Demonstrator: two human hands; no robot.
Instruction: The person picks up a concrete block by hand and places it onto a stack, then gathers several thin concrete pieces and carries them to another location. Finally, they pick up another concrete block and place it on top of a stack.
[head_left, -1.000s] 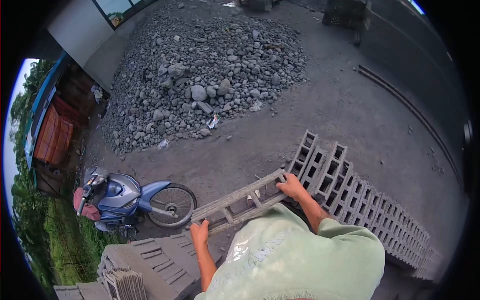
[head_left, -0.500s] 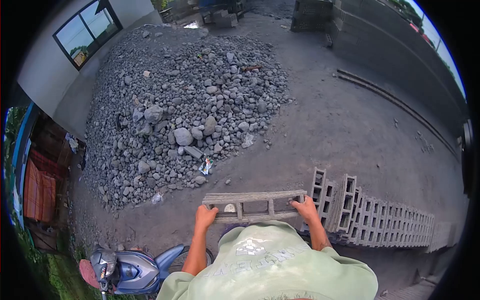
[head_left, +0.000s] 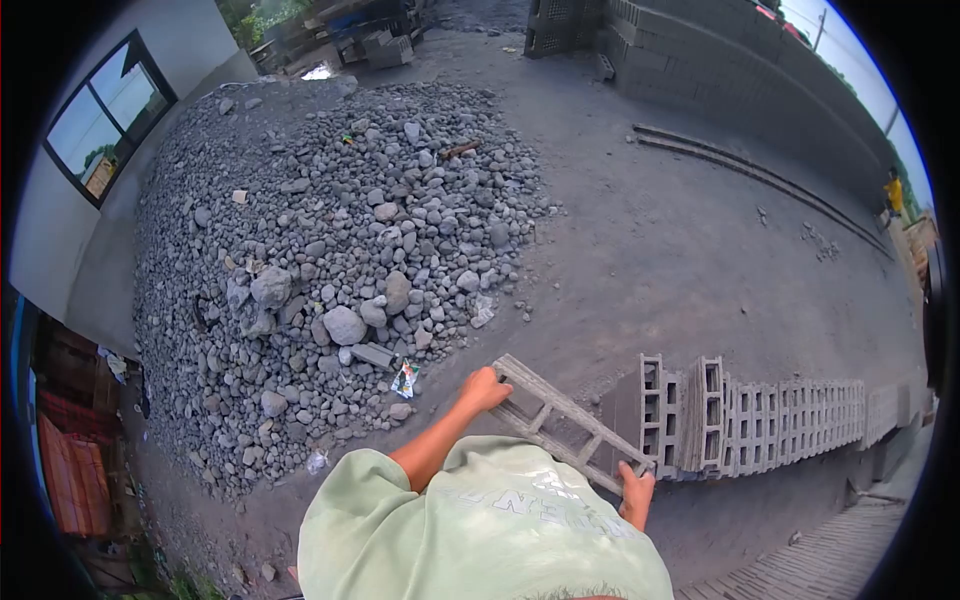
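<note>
A grey concrete hollow block (head_left: 570, 407) is held in front of my body, tilted with its left end farther away and its right end nearer to me. My left hand (head_left: 487, 388) is closed over the far left end. At the near right end, the fingers of my right hand (head_left: 635, 492) wrap around the edge. Its open cells face up toward the camera. The right end overlaps the start of a long row of hollow blocks (head_left: 735, 428) standing close together.
A big pile of stones (head_left: 345, 325) lies ahead and left, beside a wall with a window (head_left: 110, 115). Stacked blocks form a grey wall (head_left: 720, 75) at the back right. Two long narrow strips (head_left: 750, 172) lie on the ground. A person in yellow (head_left: 893, 192) is far right.
The block has swung from nearly level to slanted, its right end moving right and nearer to me toward the row. My view has turned right, and the motorbike has left it.
</note>
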